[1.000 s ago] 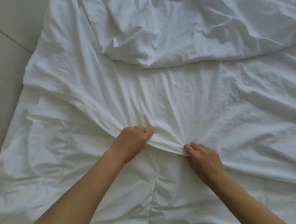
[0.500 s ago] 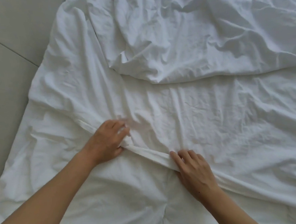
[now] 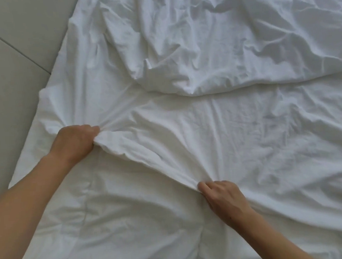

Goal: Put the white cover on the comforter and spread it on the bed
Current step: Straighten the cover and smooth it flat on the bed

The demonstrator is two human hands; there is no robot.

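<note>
While a white comforter point(image 3: 111, 223) lies across the bed's near edge, the white cover point(image 3: 206, 127) spreads beyond it, hem bunched. The left hand point(image 3: 75, 143) grips that hem in a fist; the right hand point(image 3: 224, 200) pinches it. Likely opening the cover; next, draw it over the comforter.

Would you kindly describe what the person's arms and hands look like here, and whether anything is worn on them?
Both forearms are bare as far as the view shows: no sleeves, watch, bracelet or gloves. No rings show on the left hand or the right hand. A tiny dark dot sits near the right wrist.
</note>
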